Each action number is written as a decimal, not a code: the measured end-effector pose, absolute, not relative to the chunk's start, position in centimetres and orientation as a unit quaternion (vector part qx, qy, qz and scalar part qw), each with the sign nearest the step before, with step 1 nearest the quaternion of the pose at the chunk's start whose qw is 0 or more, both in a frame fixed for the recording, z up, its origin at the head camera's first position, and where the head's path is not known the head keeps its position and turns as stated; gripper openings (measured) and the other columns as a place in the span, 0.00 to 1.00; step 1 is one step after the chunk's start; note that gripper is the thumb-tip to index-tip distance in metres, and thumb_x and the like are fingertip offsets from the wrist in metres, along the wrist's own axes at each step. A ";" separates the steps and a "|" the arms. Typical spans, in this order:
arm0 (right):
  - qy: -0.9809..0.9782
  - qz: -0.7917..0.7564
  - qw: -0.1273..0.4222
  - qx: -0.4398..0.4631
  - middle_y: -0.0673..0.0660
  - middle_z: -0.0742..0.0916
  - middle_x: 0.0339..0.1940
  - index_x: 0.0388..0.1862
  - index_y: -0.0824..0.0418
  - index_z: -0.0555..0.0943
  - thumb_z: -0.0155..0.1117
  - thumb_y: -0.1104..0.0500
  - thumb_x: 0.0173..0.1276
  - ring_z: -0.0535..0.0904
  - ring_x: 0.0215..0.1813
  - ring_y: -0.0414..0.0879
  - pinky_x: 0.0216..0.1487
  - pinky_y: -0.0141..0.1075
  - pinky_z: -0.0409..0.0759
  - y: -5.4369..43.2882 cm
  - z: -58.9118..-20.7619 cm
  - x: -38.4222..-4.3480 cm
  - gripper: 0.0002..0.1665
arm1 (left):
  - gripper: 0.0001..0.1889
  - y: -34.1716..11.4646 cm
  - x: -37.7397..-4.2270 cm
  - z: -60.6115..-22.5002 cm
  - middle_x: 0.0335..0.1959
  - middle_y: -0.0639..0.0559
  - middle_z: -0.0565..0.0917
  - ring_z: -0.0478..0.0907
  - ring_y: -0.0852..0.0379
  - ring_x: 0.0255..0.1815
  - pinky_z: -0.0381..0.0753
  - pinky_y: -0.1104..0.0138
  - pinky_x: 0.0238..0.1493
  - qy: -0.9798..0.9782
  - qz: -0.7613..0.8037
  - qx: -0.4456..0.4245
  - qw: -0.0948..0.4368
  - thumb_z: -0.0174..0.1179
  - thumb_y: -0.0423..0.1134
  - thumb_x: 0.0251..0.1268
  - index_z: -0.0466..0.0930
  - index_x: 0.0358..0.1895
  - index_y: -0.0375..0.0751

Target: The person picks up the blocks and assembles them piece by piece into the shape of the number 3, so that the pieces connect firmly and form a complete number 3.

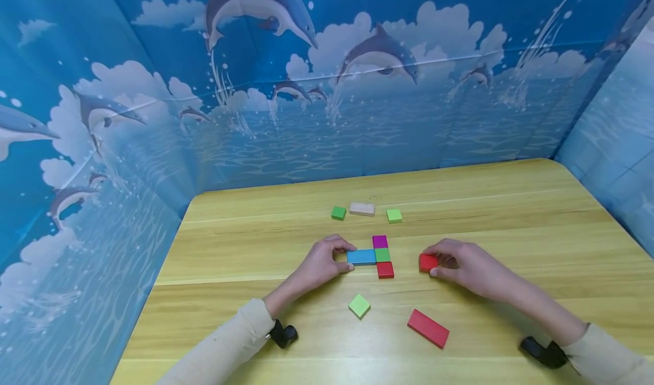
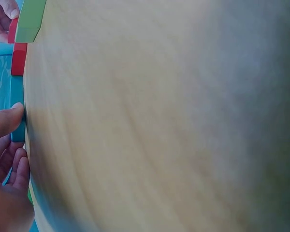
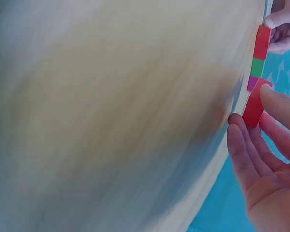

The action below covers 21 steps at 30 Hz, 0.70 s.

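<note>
A blue rectangular block (image 1: 361, 257) lies flat on the wooden table, its left end pinched between the thumb and fingers of my left hand (image 1: 322, 263). Against its right end stands a short column: a magenta block (image 1: 380, 241), a green block (image 1: 382, 255) and a red block (image 1: 385, 270). To the right of this column, with a gap, my right hand (image 1: 467, 267) pinches another red block (image 1: 427, 263) between thumb and fingers. The right wrist view shows the thumb on this red block (image 3: 255, 107). In the left wrist view the thumb presses the blue block (image 2: 17, 92).
Behind the column lie a dark green block (image 1: 339, 213), a pale greyish block (image 1: 361, 209) and a light green block (image 1: 394, 216). Nearer me are a turned light green block (image 1: 360, 306) and a long red block (image 1: 428, 328). A dolphin-printed cloth (image 1: 317, 135) hangs behind the table (image 1: 245, 226).
</note>
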State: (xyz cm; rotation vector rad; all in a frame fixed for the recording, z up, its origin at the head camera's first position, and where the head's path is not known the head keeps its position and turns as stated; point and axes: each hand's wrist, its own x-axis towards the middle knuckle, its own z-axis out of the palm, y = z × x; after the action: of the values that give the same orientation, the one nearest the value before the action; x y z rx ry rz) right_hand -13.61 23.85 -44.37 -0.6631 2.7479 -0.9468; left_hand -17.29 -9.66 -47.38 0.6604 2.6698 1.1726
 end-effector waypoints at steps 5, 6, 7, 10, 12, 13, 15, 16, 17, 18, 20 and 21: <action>0.918 -0.311 0.076 -0.232 0.45 0.83 0.45 0.55 0.55 0.82 0.74 0.55 0.62 0.79 0.43 0.40 0.46 0.40 0.81 23.1 -44.3 -13.1 0.22 | 0.16 -9.6 -17.3 -47.4 0.46 0.58 0.81 0.75 0.60 0.47 0.75 0.67 0.52 0.891 0.390 0.221 0.074 0.71 0.35 0.58 0.85 0.51 0.43; 0.918 -0.312 0.077 -0.233 0.45 0.83 0.46 0.55 0.55 0.82 0.74 0.55 0.62 0.79 0.43 0.40 0.46 0.40 0.81 23.0 -44.3 -13.0 0.22 | 0.16 -9.6 -17.3 -47.3 0.46 0.58 0.81 0.75 0.60 0.47 0.75 0.67 0.52 0.891 0.390 0.221 0.074 0.71 0.35 0.58 0.85 0.51 0.43; 0.917 -0.312 0.079 -0.234 0.45 0.83 0.46 0.55 0.55 0.82 0.74 0.55 0.62 0.79 0.43 0.40 0.46 0.40 0.81 22.9 -44.3 -12.9 0.22 | 0.16 -9.6 -17.3 -47.3 0.46 0.58 0.81 0.75 0.60 0.47 0.75 0.67 0.52 0.891 0.390 0.221 0.075 0.71 0.35 0.58 0.85 0.51 0.43; 0.918 -0.310 0.080 -0.233 0.45 0.83 0.46 0.55 0.54 0.82 0.74 0.55 0.61 0.78 0.43 0.40 0.45 0.39 0.81 22.5 -44.3 -12.6 0.22 | 0.16 -9.7 -17.3 -47.3 0.46 0.58 0.81 0.75 0.60 0.47 0.75 0.67 0.51 0.891 0.390 0.220 0.076 0.71 0.35 0.58 0.85 0.51 0.43; 0.918 -0.309 0.082 -0.233 0.45 0.83 0.46 0.55 0.54 0.82 0.74 0.55 0.61 0.78 0.43 0.40 0.45 0.39 0.81 22.3 -44.4 -12.5 0.22 | 0.16 -9.7 -17.3 -47.3 0.45 0.58 0.81 0.75 0.60 0.47 0.75 0.67 0.51 0.891 0.391 0.220 0.076 0.71 0.35 0.58 0.85 0.51 0.43; 0.920 -0.306 0.083 -0.232 0.44 0.83 0.46 0.54 0.53 0.82 0.74 0.55 0.61 0.78 0.42 0.40 0.45 0.38 0.81 22.2 -44.4 -12.4 0.22 | 0.16 -9.7 -17.3 -47.4 0.45 0.58 0.81 0.75 0.60 0.47 0.75 0.67 0.51 0.891 0.391 0.220 0.076 0.71 0.36 0.58 0.85 0.50 0.44; 0.921 -0.303 0.087 -0.228 0.44 0.83 0.46 0.54 0.52 0.83 0.74 0.55 0.61 0.78 0.42 0.39 0.45 0.38 0.80 22.0 -44.5 -12.3 0.22 | 0.16 -9.7 -17.3 -47.4 0.45 0.59 0.81 0.75 0.60 0.47 0.75 0.67 0.51 0.891 0.391 0.220 0.074 0.71 0.36 0.58 0.85 0.50 0.44; 0.922 -0.302 0.089 -0.226 0.43 0.83 0.45 0.54 0.52 0.83 0.74 0.55 0.61 0.78 0.42 0.39 0.45 0.37 0.80 21.9 -44.5 -12.2 0.21 | 0.16 -9.7 -17.3 -47.4 0.45 0.59 0.81 0.75 0.60 0.47 0.75 0.67 0.51 0.891 0.391 0.220 0.074 0.71 0.36 0.58 0.85 0.50 0.44; 0.921 -0.303 0.089 -0.227 0.43 0.83 0.45 0.54 0.52 0.83 0.74 0.56 0.61 0.78 0.42 0.39 0.45 0.37 0.80 21.8 -44.5 -12.1 0.21 | 0.16 -9.7 -17.3 -47.4 0.45 0.60 0.80 0.75 0.60 0.47 0.75 0.67 0.51 0.891 0.391 0.220 0.074 0.71 0.36 0.58 0.85 0.50 0.44; 0.923 -0.301 0.090 -0.224 0.42 0.83 0.45 0.54 0.51 0.83 0.74 0.56 0.61 0.78 0.42 0.38 0.45 0.37 0.80 21.8 -44.5 -12.1 0.21 | 0.16 -9.7 -17.3 -47.4 0.45 0.60 0.80 0.75 0.60 0.47 0.75 0.67 0.51 0.891 0.391 0.220 0.074 0.71 0.36 0.58 0.85 0.50 0.44; 0.921 -0.301 0.089 -0.230 0.42 0.83 0.44 0.53 0.52 0.83 0.74 0.56 0.61 0.78 0.42 0.39 0.44 0.37 0.80 21.6 -44.6 -12.0 0.21 | 0.16 -9.7 -17.3 -47.4 0.45 0.60 0.80 0.74 0.60 0.47 0.75 0.67 0.51 0.891 0.391 0.219 0.075 0.71 0.36 0.58 0.85 0.50 0.45; 0.921 -0.301 0.089 -0.231 0.42 0.83 0.44 0.53 0.51 0.83 0.74 0.56 0.61 0.78 0.42 0.39 0.44 0.37 0.80 21.5 -44.6 -11.9 0.21 | 0.16 -9.7 -17.3 -47.4 0.45 0.61 0.80 0.74 0.60 0.47 0.75 0.67 0.51 0.891 0.390 0.218 0.075 0.71 0.36 0.58 0.85 0.50 0.45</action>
State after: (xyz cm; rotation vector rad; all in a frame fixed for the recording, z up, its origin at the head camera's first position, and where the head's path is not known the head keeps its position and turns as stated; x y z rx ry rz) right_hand -11.94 21.52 -44.56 -0.6863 2.7407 -0.8964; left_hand -17.29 -9.71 -47.44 0.6540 2.6731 1.1710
